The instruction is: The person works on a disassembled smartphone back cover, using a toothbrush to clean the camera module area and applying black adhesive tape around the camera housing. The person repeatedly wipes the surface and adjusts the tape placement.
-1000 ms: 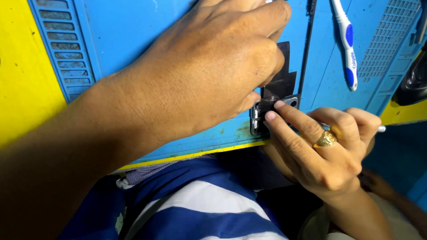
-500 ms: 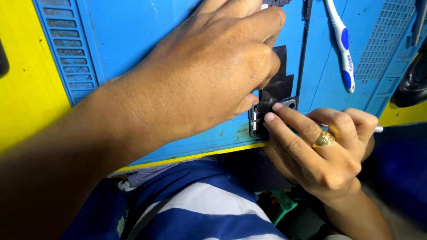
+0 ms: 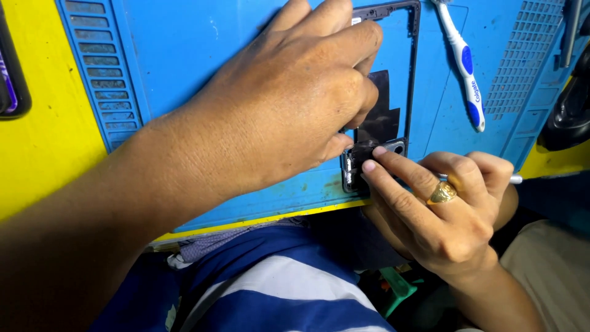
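Head view: one dark phone frame (image 3: 410, 74) lies on the blue mat (image 3: 184, 55) of the surface, long axis running away from the person. Left hand (image 3: 289, 104) presses flat on it, fingers together. Right hand (image 3: 442, 209) is at its near corner, two fingertips (image 3: 376, 157) on the camera end, pinching a thin metal tool (image 3: 513, 179). One toothbrush (image 3: 462, 64) lies right.

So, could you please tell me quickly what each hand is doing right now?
Left hand: palm down, pressing on the phone frame.
Right hand: fingertips on the frame's lower corner, with a thin metal tool tucked under its curled fingers.
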